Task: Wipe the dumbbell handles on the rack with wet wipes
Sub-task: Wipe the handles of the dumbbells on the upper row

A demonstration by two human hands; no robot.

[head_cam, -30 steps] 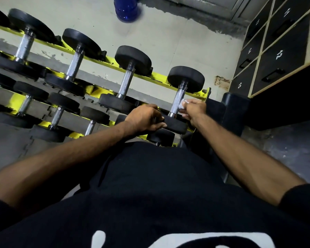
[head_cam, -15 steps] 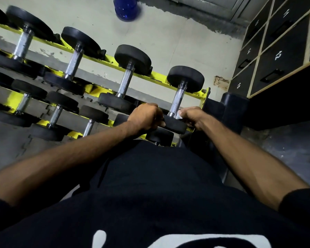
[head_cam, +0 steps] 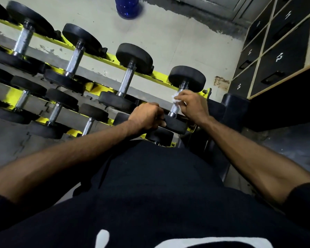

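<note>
A pale concrete floor (head_cam: 168, 33) lies behind a yellow steel dumbbell rack (head_cam: 161, 76) beside black numbered lockers (head_cam: 279, 61). The right hand (head_cam: 193, 106) curls around a crumpled white wet wipe (head_cam: 175, 97), pinching it against the upper part of the chrome knurled handle (head_cam: 174, 109) of the black rubber-headed dumbbell (head_cam: 187, 78) at the rack's right end. The rail's end lies just beyond the knuckles. The left hand (head_cam: 145, 116), fingers curled, grips the rim of that dumbbell's near head. To its left, a bare gap separates the next black dumbbell (head_cam: 127, 76). A blue plastic bottle (head_cam: 127, 6) stands well beyond both hands.
</note>
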